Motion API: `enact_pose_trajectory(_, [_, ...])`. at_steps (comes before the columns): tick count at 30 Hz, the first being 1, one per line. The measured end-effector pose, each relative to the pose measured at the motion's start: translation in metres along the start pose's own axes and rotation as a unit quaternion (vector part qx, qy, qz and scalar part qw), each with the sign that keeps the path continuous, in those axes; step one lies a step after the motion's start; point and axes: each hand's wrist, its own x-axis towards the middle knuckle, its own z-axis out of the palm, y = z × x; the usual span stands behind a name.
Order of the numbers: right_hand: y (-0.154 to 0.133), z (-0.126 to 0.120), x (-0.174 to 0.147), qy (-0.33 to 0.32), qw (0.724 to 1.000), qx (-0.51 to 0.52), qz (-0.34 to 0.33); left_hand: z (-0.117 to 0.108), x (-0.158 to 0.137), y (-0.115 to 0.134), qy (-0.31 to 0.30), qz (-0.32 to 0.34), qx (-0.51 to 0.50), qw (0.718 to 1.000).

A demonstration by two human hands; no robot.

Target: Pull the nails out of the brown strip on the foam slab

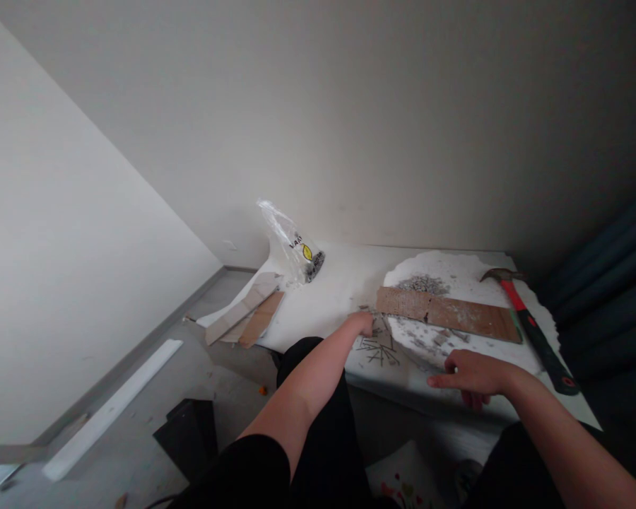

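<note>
My left hand (364, 323) reaches down to the white tabletop beside a loose pile of nails (379, 346). Its fingers look curled in, and whatever they may pinch is hidden. Over the near edge of a thick white slab (413, 339) hovers my right hand (474, 375), thumb stretched out and other fingers hanging apart, with nothing seen in it. Across the ragged-edged slab lies a brown wooden strip (450, 313). Dark bits (422, 284) and grey crumbs are scattered around the strip. A claw hammer (530, 325) with a red and black handle rests on the slab's right side.
A clear plastic bag (297, 247) with a lemon print holds dark small pieces at the back. Board offcuts (254, 314) lie at the table's left end. On the floor are a long white strip (114, 406) and a black box-like object (188, 435). Dark curtains (609, 283) hang right.
</note>
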Motion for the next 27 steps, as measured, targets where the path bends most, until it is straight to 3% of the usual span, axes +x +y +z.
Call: enact_pose_trajectory(27, [-0.0006, -0.0002, -0.0040, 0.009, 1.000, 0.003, -0.006, -0.0047, -0.0076, 0.0034, 0.013, 0.005, 0.007, 1.000])
